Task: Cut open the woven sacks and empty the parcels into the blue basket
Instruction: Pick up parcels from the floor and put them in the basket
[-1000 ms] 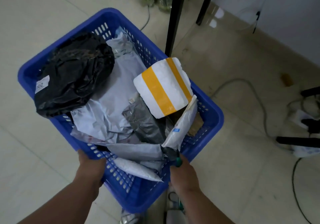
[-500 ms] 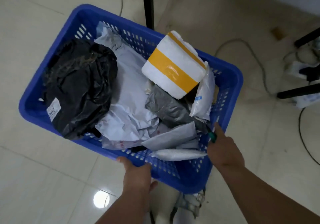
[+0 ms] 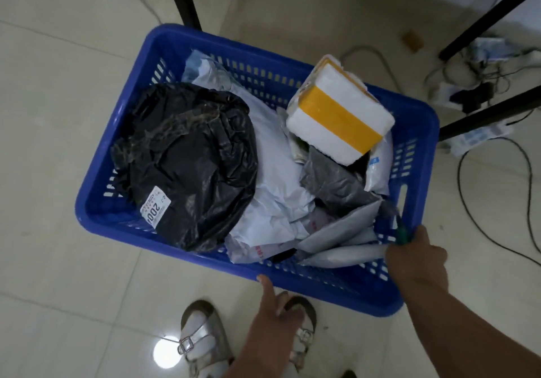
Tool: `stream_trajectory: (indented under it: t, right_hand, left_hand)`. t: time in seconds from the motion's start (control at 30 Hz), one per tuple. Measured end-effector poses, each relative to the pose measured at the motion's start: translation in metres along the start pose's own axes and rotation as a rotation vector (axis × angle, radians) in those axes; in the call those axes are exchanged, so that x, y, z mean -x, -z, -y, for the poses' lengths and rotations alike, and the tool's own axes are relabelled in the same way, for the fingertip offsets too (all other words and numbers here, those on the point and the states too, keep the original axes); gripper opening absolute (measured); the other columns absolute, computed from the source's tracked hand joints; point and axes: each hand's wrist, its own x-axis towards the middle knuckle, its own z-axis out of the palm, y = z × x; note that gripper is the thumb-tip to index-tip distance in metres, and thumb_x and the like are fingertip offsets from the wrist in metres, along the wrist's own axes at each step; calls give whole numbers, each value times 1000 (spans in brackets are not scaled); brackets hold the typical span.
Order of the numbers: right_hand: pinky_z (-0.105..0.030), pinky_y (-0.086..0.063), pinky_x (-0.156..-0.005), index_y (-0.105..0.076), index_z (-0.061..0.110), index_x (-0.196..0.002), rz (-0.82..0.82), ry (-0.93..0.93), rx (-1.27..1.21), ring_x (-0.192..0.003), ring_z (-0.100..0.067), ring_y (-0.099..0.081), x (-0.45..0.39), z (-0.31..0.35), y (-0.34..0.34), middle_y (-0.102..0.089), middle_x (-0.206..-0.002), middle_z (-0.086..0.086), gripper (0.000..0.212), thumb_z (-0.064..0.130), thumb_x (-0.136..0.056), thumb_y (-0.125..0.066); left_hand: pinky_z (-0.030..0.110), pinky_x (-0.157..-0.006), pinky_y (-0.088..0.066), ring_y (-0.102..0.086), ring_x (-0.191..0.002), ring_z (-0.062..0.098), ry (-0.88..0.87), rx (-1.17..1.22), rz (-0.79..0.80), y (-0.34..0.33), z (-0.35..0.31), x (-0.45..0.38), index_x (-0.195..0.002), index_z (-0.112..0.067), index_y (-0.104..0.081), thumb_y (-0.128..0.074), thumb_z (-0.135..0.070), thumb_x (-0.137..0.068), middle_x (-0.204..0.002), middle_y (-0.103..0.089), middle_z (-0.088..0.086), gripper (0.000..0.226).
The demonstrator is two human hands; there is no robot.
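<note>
Your right hand (image 3: 417,256) grips the parcel-laden blue basket (image 3: 202,256) on the floor at its right end; left hand (image 3: 270,322) loose-fingered. Stiff, probably heavy: hold both end rims

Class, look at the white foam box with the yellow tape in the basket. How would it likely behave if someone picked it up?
The white foam box looks like foam, so probably light for its bulk and stiff. Its chipped edges suggest it may crumble if squeezed. It lies tilted atop loose mailers in the blue basket, so a nudge might tip it.
</note>
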Motion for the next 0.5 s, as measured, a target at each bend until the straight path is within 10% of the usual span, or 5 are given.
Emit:
stream_trajectory:
  t: [0.17, 0.33, 0.5]
  right_hand:
    - [-42, -46, -71, -49, 20, -120, 103, 201, -14, -78, -27, -53, 70, 5, -26, -53, -118, -8, 23, 19, -97, -50]
    - [-36, -51, -76, -45, 24, -106, 506, 311, 99, -87, -17, -61, 107, 17, -73, -59, -93, 4, 7, 27, -99, -44]
    - [-36, -47, -79, -40, 19, -111, 571, 211, 166, -89, -23, -58, 110, 19, -84, -57, -98, 0, 15, 25, -97, -43]
  left_hand:
    - [44, -81, -48, -62, -99, 24, -129, 93, -509, 57, -33, 8, -145, -39, -25, -52, -23, -97, -111, -57, -2, 57]
    - [57, -100, -44, -55, -116, 30, -126, 283, -410, 80, -98, 15, -145, -33, -34, -38, -52, -99, -129, -50, 3, 50]
    - [58, -102, -41, -50, -126, 25, -67, 225, -317, 84, -101, 25, -139, -26, -43, -40, -34, -103, -144, -46, 4, 37]
